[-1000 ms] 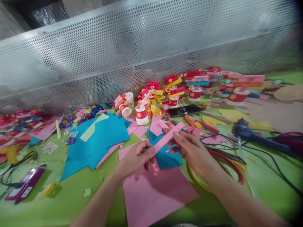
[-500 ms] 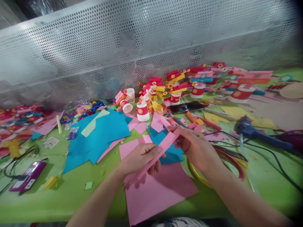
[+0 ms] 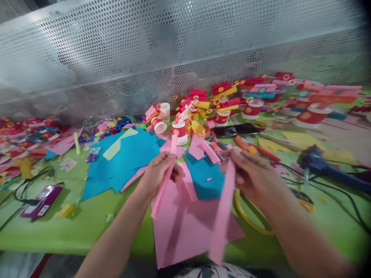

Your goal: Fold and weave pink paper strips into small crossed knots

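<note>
My left hand (image 3: 162, 170) pinches a narrow pink paper strip (image 3: 162, 195), which slants from a red-and-white paper cup (image 3: 180, 130) down toward me. Between the fingers of my right hand (image 3: 246, 164) hangs another pink paper strip (image 3: 222, 220), its lower end near the table's front edge. Both strips are held above a large pink paper sheet (image 3: 185, 227) lying on the green table. Beyond that sheet are a blue paper piece (image 3: 205, 175) and a short pink roll or folded piece (image 3: 210, 151).
Blue sheets (image 3: 124, 158) lie to the left, with a purple device (image 3: 43, 200) and cable farther left. A dark blue glue gun (image 3: 327, 166) lies on the right, and a phone (image 3: 236, 130) behind. Several decorated paper cups (image 3: 252, 109) line the perforated metal panel (image 3: 116, 58).
My hands have moved apart, the left one leftward and the right one rightward. The pink strips that were together between them are now separate, one in each hand.
</note>
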Demonstrator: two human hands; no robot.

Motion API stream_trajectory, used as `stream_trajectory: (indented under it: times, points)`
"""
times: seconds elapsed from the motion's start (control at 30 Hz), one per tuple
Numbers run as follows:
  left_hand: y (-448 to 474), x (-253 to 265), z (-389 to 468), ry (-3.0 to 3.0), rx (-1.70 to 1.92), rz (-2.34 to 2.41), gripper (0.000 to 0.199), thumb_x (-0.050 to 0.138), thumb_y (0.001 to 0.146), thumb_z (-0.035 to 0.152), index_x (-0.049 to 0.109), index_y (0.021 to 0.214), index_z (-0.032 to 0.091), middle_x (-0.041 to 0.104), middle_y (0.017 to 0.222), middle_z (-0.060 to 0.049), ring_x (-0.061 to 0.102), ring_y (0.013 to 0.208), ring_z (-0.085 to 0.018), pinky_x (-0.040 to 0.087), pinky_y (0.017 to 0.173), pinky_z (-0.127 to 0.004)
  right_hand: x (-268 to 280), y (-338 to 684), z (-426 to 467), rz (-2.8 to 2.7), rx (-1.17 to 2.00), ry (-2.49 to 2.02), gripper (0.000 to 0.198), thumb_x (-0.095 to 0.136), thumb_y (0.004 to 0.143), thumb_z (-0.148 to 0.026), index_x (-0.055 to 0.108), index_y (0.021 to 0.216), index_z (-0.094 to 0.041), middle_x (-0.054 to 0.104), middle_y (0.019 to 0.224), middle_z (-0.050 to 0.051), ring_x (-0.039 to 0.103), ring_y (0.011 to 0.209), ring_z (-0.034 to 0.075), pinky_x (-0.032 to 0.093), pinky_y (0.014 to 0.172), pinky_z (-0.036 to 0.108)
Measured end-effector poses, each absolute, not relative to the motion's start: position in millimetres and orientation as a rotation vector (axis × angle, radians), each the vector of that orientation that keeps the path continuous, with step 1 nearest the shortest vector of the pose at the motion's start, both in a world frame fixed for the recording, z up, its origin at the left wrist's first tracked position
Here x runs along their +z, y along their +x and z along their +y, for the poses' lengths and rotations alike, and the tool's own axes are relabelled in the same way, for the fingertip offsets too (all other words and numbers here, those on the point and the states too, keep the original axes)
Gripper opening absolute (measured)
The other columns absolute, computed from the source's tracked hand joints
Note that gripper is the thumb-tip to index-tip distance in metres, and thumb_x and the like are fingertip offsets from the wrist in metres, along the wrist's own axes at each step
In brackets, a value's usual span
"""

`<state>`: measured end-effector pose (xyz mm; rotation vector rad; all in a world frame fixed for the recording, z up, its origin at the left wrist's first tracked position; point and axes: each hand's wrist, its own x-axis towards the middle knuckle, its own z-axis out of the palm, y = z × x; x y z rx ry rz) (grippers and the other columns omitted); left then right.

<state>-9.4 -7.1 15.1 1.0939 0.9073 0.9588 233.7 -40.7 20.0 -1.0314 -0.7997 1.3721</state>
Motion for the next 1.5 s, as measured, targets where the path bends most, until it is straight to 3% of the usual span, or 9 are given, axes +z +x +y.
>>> stream_trajectory:
  times: [0.07, 0.17, 0.33, 0.57, 0.77, 1.03, 1.1, 1.27, 1.5]
  points:
    - [-4, 11, -11, 1.059, 0.920, 0.887, 0.031, 0.062, 0.092, 0.048, 0.051, 0.089, 0.019, 0.073, 0.077, -0.004, 0.063, 0.061, -0.013, 0.049, 0.060, -0.025, 15, 227, -44, -0.958, 1.457, -1.091, 0.029, 0.076, 0.085, -0.044, 0.073, 0.100, -0.019, 0.073, 0.077, 0.005, 0.056, 0.052, 0.012, 0.041, 0.047, 0.026]
    - [4, 6, -14, 1.108, 0.882, 0.917, 0.031, 0.067, 0.088, 0.046, 0.055, 0.082, 0.018, 0.070, 0.086, -0.003, 0.061, 0.075, -0.012, 0.048, 0.070, -0.024, 9, 222, -44, -1.157, 1.461, -1.160, 0.032, 0.075, 0.084, -0.048, 0.073, 0.096, -0.019, 0.074, 0.077, 0.006, 0.055, 0.052, 0.012, 0.043, 0.049, 0.027]
    - [6, 6, -17, 1.250, 0.880, 0.958, 0.029, 0.073, 0.084, 0.042, 0.065, 0.079, 0.015, 0.055, 0.071, 0.002, 0.048, 0.065, -0.008, 0.040, 0.064, -0.022, 6, 220, -42, -1.323, 1.392, -1.203, 0.034, 0.072, 0.086, -0.051, 0.071, 0.079, -0.017, 0.073, 0.076, 0.006, 0.052, 0.053, 0.011, 0.040, 0.048, 0.025]
    - [10, 15, -27, 1.240, 0.739, 0.832, 0.023, 0.066, 0.087, 0.038, 0.064, 0.085, 0.015, 0.068, 0.080, -0.005, 0.064, 0.070, -0.014, 0.052, 0.075, -0.031, 6, 214, -42, -1.281, 1.448, -1.137, 0.033, 0.073, 0.084, -0.049, 0.067, 0.073, -0.018, 0.059, 0.062, -0.001, 0.052, 0.056, 0.012, 0.042, 0.052, 0.025]
    - [10, 10, -26, 1.390, 0.720, 0.916, 0.015, 0.059, 0.090, 0.031, 0.061, 0.096, 0.016, 0.059, 0.071, 0.001, 0.053, 0.057, -0.009, 0.046, 0.058, -0.023, 6, 215, -41, -1.359, 1.403, -1.166, 0.031, 0.072, 0.087, -0.048, 0.067, 0.094, -0.018, 0.054, 0.059, -0.005, 0.044, 0.049, 0.009, 0.030, 0.045, 0.023]
    - [7, 11, -29, 1.643, 0.602, 1.044, 0.041, 0.051, 0.095, 0.055, 0.060, 0.080, 0.018, 0.052, 0.058, 0.004, 0.047, 0.046, -0.009, 0.033, 0.045, -0.021, 6, 212, -45, -1.528, 1.421, -1.158, 0.037, 0.068, 0.087, -0.054, 0.073, 0.084, -0.018, 0.068, 0.072, 0.003, 0.046, 0.052, 0.010, 0.035, 0.048, 0.025]
    - [7, 11, -29, 1.691, 0.575, 1.076, 0.038, 0.050, 0.095, 0.052, 0.061, 0.079, 0.019, 0.057, 0.061, 0.002, 0.050, 0.046, -0.010, 0.034, 0.045, -0.022, 7, 210, -46, -1.575, 1.439, -1.163, 0.038, 0.067, 0.087, -0.055, 0.074, 0.083, -0.019, 0.066, 0.068, 0.002, 0.046, 0.052, 0.011, 0.035, 0.048, 0.025]
    - [6, 8, -27, 1.845, 0.673, 1.096, 0.017, 0.053, 0.092, 0.026, 0.061, 0.079, 0.019, 0.068, 0.079, -0.003, 0.062, 0.072, -0.015, 0.043, 0.064, -0.024, 7, 209, -50, -1.636, 1.404, -1.205, 0.036, 0.069, 0.085, -0.056, 0.069, 0.076, -0.021, 0.056, 0.063, -0.002, 0.044, 0.055, 0.011, 0.033, 0.048, 0.023]
    - [6, 13, -29, 1.918, 0.632, 1.108, 0.016, 0.053, 0.091, 0.022, 0.063, 0.078, 0.019, 0.067, 0.075, -0.001, 0.055, 0.066, -0.014, 0.039, 0.062, -0.026, 2, 212, -50, -1.626, 1.315, -1.260, 0.042, 0.060, 0.091, -0.059, 0.068, 0.077, -0.021, 0.047, 0.062, -0.002, 0.043, 0.058, 0.013, 0.035, 0.051, 0.026]
